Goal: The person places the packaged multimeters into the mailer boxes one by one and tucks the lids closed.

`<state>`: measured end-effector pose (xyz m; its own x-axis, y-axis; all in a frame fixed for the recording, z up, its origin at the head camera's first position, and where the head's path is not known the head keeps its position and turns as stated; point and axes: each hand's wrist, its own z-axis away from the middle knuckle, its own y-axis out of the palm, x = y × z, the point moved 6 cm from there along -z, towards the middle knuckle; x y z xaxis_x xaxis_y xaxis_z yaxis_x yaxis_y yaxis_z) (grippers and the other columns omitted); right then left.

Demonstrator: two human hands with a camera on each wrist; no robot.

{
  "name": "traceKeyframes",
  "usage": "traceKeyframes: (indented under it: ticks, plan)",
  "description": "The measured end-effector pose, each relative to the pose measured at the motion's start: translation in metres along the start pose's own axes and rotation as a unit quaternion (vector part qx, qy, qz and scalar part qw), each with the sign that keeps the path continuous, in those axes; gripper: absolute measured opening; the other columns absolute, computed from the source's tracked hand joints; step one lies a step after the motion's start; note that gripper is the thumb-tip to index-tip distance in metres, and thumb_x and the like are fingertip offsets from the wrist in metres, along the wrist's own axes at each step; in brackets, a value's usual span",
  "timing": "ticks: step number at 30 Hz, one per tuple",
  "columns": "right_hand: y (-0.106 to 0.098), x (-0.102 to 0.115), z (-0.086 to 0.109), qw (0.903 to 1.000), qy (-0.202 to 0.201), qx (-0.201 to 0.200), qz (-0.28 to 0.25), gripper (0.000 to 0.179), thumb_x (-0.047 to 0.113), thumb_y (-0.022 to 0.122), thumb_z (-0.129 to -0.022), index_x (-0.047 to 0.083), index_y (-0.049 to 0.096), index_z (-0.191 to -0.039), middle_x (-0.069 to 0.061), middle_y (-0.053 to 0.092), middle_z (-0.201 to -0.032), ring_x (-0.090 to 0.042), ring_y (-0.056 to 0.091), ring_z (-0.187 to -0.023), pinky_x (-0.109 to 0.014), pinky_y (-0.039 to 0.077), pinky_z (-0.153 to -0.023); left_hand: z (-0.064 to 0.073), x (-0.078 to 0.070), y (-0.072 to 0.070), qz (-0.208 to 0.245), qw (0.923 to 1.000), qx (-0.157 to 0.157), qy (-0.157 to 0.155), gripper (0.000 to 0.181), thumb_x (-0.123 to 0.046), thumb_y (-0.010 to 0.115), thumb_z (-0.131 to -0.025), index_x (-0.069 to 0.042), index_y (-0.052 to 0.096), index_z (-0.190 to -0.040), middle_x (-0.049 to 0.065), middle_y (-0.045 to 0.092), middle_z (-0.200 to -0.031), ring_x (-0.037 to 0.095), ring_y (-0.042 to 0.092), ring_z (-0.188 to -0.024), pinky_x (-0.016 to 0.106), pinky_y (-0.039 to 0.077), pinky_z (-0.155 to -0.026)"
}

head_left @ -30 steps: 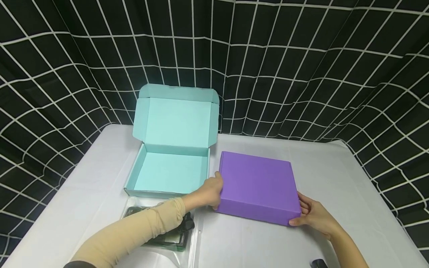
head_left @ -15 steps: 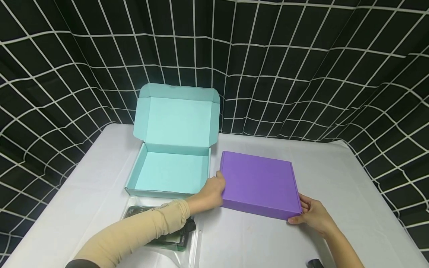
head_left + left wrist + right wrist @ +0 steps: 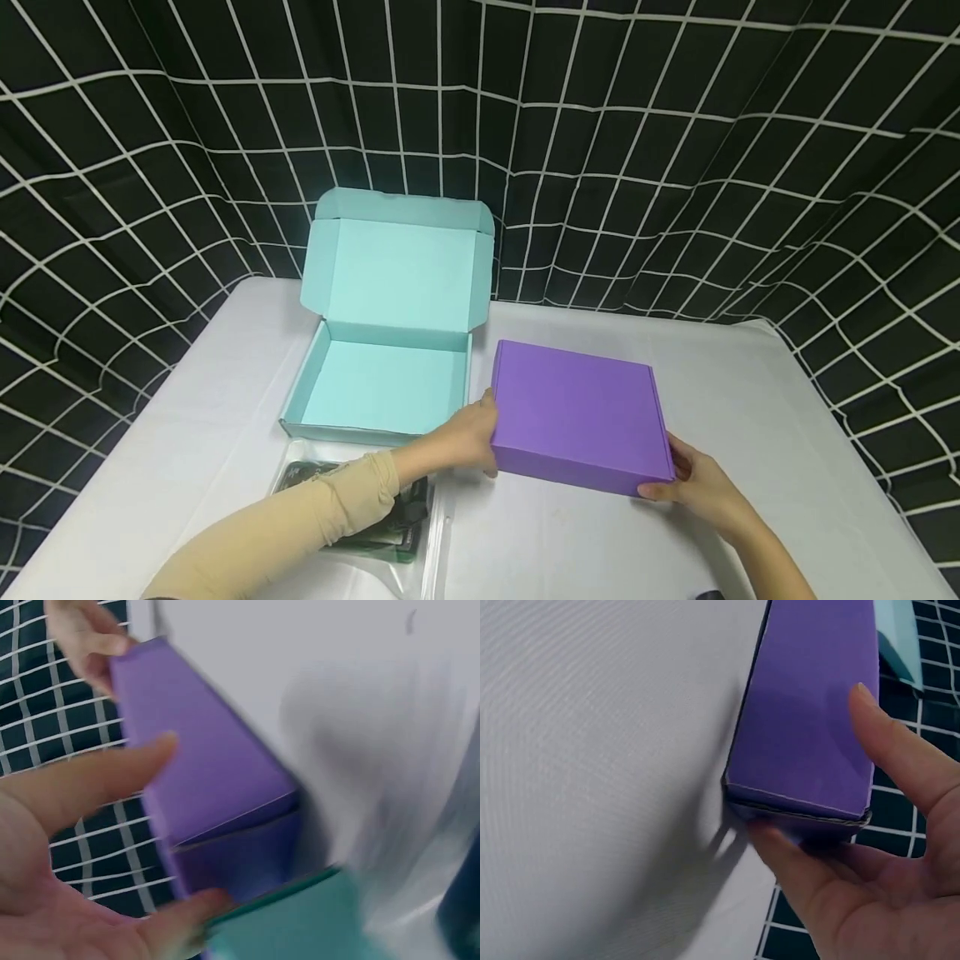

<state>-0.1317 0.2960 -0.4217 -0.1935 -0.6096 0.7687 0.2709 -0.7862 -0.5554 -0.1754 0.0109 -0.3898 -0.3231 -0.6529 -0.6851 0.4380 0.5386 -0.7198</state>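
Note:
A closed purple cardboard box (image 3: 577, 408) lies between both hands on the right half of the table. At its front right corner my right hand (image 3: 701, 487) grips it, thumb on the front wall and fingers along the right side, as the right wrist view shows close up. Beside the left end my left hand (image 3: 461, 437) has its thumb and fingers spread apart; whether they touch the box is unclear. Left of the purple box stands a turquoise cardboard box (image 3: 386, 383) with its lid raised and nothing inside.
Below the turquoise box lies a clear plastic package (image 3: 397, 542) with dark green and black contents, partly covered by the left sleeve (image 3: 300, 517). A small dark object (image 3: 708, 595) shows at the bottom edge. Black grid-patterned cloth (image 3: 600, 167) surrounds the white table (image 3: 555, 533).
The purple box's lower front edge sits slightly farther back than a second ago. My left hand has drawn a little left from the box's side; the right hand keeps its grip.

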Motion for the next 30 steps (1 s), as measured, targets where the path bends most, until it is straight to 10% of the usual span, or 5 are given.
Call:
traceKeyframes:
  ticks: [5,9,12,19,30]
  plan:
    - [-0.003,0.008,0.005,0.9997,0.001,-0.026,-0.001,0.092,0.016,0.072,-0.087,-0.016,0.011,-0.147,-0.04,0.022,-0.146,-0.053,0.028,-0.134,-0.06,0.029,-0.107,0.026,-0.017,-0.03,-0.034,0.9927,-0.022,0.114,0.085,-0.016,0.082,-0.073,0.002,0.039,-0.144,0.016,0.056,-0.135,0.028,0.058,-0.118,0.044,0.048,-0.098]
    - [-0.01,0.015,0.008,0.9971,-0.001,-0.073,-0.021,0.089,0.02,0.068,-0.091,-0.008,0.009,-0.152,-0.035,0.015,-0.153,-0.052,0.02,-0.138,-0.06,0.026,-0.108,0.06,-0.022,-0.048,-0.123,0.9624,-0.039,0.239,0.059,-0.027,0.076,-0.082,-0.008,0.056,-0.134,0.003,0.062,-0.13,0.018,0.059,-0.118,0.037,0.05,-0.096]
    - [-0.012,0.022,0.01,0.9918,-0.007,-0.122,-0.036,0.092,0.022,0.07,-0.09,0.002,0.008,-0.155,-0.029,0.009,-0.157,-0.048,0.015,-0.141,-0.049,0.026,-0.111,0.087,-0.012,-0.05,-0.18,0.9433,-0.049,0.275,0.056,-0.034,0.075,-0.081,-0.01,0.06,-0.13,0.0,0.064,-0.126,0.016,0.06,-0.114,0.036,0.051,-0.093]
    - [-0.001,0.053,0.008,0.9734,-0.089,-0.174,-0.12,0.09,0.01,0.072,-0.088,0.006,0.012,-0.156,-0.02,0.012,-0.16,-0.037,0.017,-0.143,-0.01,0.03,-0.104,0.129,0.024,-0.042,-0.296,0.9264,-0.039,0.23,0.084,-0.051,0.079,-0.07,-0.005,0.052,-0.136,0.001,0.059,-0.132,0.02,0.055,-0.118,0.043,0.048,-0.098]
    - [0.062,0.11,-0.015,0.9508,-0.26,-0.039,-0.164,0.087,-0.007,0.073,-0.08,-0.009,0.022,-0.149,-0.029,0.029,-0.152,-0.032,0.036,-0.137,-0.018,0.04,-0.1,0.151,0.06,-0.027,-0.347,0.9312,-0.003,0.111,0.106,-0.055,0.082,-0.061,-0.004,0.04,-0.145,0.008,0.05,-0.143,0.028,0.051,-0.125,0.057,0.045,-0.097]
